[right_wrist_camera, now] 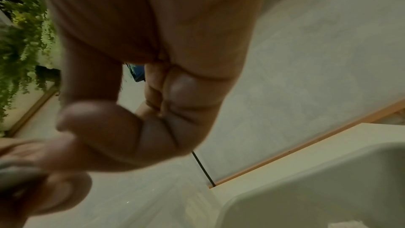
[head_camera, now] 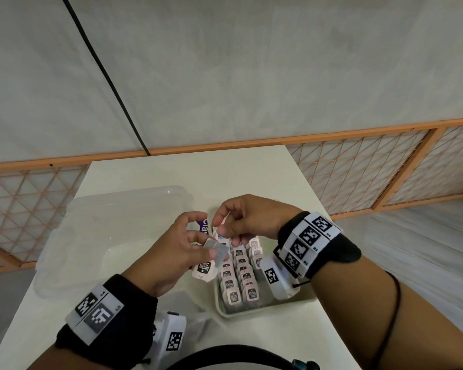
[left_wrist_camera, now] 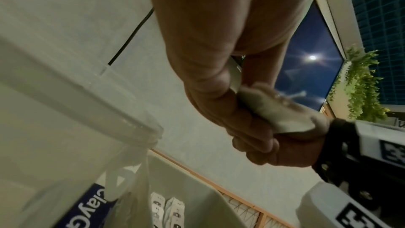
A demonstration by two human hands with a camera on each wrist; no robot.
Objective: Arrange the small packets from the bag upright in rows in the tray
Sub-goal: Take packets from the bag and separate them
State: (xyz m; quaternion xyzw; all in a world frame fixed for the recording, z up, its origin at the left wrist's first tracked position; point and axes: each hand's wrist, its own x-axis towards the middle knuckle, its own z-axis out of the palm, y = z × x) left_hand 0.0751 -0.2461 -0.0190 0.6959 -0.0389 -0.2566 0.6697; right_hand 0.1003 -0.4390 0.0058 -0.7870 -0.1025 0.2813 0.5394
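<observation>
Packets (head_camera: 240,273) stand upright in three rows in the beige tray (head_camera: 265,308), right of centre in the lower half of the head view; the two nearer rows show about six each, and the third, partly hidden behind the right wrist, shows about three. Their dark labels carry writing too small to read. One left hand (head_camera: 171,252) pinches a small grey packet (head_camera: 216,251) between thumb and fingers, with another labelled packet (head_camera: 204,268) hanging just below it. One right hand (head_camera: 245,218) sits above the tray's far end, thumb and forefinger closed on a pale packet edge (head_camera: 223,222). A purple label reading "Cla" (head_camera: 203,226) shows between the hands. One clear plastic tub (head_camera: 112,236) lies at left on the white table (head_camera: 225,166).

The left wrist view alone shows the bag (left_wrist_camera: 131,176) with blue "Clayg" print (left_wrist_camera: 87,207) and a window. The right wrist view shows curled fingers (right_wrist_camera: 105,120), blurred, and greenery.
</observation>
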